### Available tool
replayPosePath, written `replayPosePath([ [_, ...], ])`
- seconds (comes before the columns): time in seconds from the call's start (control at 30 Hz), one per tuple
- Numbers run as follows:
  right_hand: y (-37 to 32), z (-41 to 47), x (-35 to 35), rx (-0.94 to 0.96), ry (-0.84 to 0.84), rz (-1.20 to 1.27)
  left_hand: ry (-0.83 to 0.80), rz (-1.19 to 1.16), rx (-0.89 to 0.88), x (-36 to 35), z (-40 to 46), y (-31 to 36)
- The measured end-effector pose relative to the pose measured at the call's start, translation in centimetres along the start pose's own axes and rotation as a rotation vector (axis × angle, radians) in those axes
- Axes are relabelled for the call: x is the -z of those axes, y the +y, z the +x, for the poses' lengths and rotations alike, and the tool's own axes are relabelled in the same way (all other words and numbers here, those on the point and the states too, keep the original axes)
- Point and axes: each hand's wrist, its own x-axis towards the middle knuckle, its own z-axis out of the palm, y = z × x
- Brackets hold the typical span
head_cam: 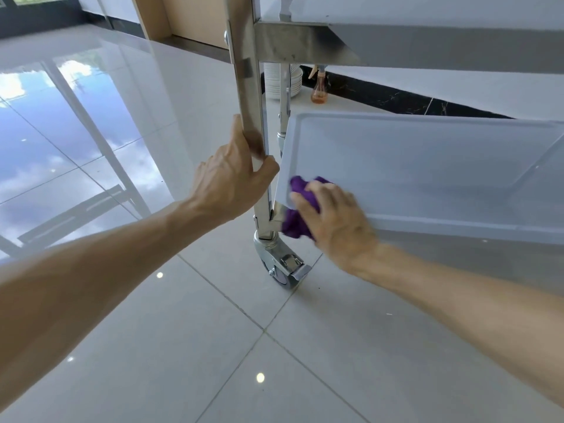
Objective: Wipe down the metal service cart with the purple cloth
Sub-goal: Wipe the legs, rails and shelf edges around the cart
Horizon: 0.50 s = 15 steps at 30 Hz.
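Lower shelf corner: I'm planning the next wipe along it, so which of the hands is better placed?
Right. The right hand already presses the purple cloth on the lower shelf corner, while the left hand grips the cart post, probably steadying it.

Large glossy pale floor tiles (189,346) with thin grout lines mirror a window frame, blue sky and clouds at the left, plus 3 small ceiling-light spots. A dark baseboard (396,97) runs under the white wall (457,87) on the right. A light wooden panel (195,19) stands at the top.
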Motion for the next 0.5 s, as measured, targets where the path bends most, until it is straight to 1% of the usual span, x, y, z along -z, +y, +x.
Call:
replayPosePath([
  [0.07, -2.2, 1.6, -0.6, -0.005, -0.062, -0.023, -0.001, 0.016, -0.003, 0.2, 0.1, -0.3],
  [0.17, -0.8, 0.9, -0.5, 0.079, -0.069, -0.042, -0.006, 0.077, -0.045, 0.8, 0.1, -0.8],
  [0.23, 2.1, -1.2, 0.1, 0.088, -0.025, 0.008, 0.001, 0.095, -0.061, 0.8, 0.2, -1.1],
  [0.33, 7.7, -6.2, 1.2, -0.006, 0.056, -0.003, 0.031, 0.118, -0.085, 0.6, 0.2, -1.2],
  [0.4, 11.4, -9.6, 2.3, -0.062, 0.047, -0.034, 0.054, 0.143, -0.113, 0.6, 0.1, -1.1],
  [0.47, 14.3, -12.0, 3.4, -0.123, -0.013, -0.067, 0.081, 0.183, -0.157, 0.8, -0.2, -0.9],
  [0.5, 15.1, -12.7, 3.8, -0.147, -0.048, -0.079, 0.068, 0.228, -0.179, 0.8, -0.6, -0.9],
])
